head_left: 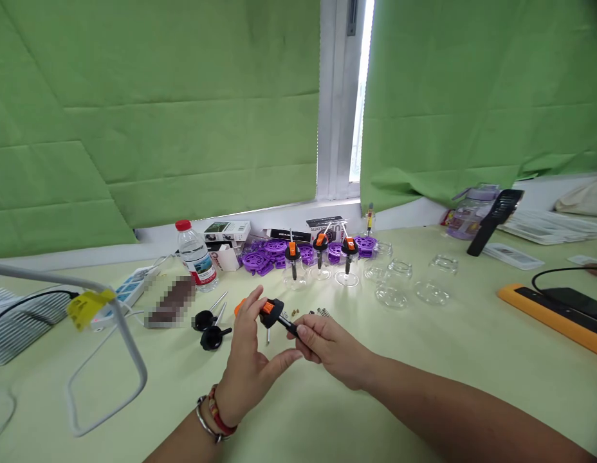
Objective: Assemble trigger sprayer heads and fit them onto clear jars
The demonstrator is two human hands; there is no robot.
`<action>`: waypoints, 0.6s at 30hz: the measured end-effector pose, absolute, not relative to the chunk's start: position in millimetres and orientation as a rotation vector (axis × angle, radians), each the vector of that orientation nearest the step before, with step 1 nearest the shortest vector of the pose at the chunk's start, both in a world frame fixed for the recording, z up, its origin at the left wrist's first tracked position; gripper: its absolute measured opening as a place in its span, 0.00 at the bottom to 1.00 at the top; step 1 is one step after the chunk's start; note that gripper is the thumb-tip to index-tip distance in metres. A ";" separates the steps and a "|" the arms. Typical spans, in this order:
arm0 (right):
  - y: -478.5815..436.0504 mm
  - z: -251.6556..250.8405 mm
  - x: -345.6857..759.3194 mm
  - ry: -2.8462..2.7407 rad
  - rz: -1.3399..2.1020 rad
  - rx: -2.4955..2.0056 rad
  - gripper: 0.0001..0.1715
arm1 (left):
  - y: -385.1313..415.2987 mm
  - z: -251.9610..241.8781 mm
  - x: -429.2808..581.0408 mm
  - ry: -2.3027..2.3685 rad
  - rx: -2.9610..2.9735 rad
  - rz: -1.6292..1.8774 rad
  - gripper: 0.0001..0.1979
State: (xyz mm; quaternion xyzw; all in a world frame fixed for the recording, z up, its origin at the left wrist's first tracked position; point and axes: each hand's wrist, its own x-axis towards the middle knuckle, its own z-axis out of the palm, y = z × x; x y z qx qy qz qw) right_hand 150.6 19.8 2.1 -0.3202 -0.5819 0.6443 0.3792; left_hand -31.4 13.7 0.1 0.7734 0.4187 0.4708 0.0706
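Note:
A black-and-orange jar lid with a shiny metal rod (271,313) is held over the middle of the table. My right hand (327,347) is closed around the black lower end of the rod, thumb and fingers pressed on it. At the lid's orange end is my left hand (247,360), its upper fingers stretched across the orange part and its thumb spread away towards the rod. Small brass-coloured bits (294,312) and a spring (323,312) lie behind my hands. Two black lids with rods (212,338) rest to the left.
Three glass jars with black-and-orange lids (348,257) stand at the back, before purple plastic parts (258,262). Lidless glass jars (394,284) are to their right. A water bottle (197,254), a white metal frame (134,360) and a power strip (127,292) occupy the left.

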 end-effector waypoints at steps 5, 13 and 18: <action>5.7 6.1 144.8 -1.367 1.781 -0.736 0.26 | 2.0 4.2 -24.0 1.335 2.500 1.331 0.64; 6.5 -8.2 138.3 -1.149 1.938 -0.781 0.28 | 1.5 -6.8 -12.0 1.566 2.574 1.273 0.64; 9.3 -18.2 138.1 -1.094 2.003 -0.747 0.27 | 4.2 -10.2 -12.7 1.590 2.659 1.200 0.63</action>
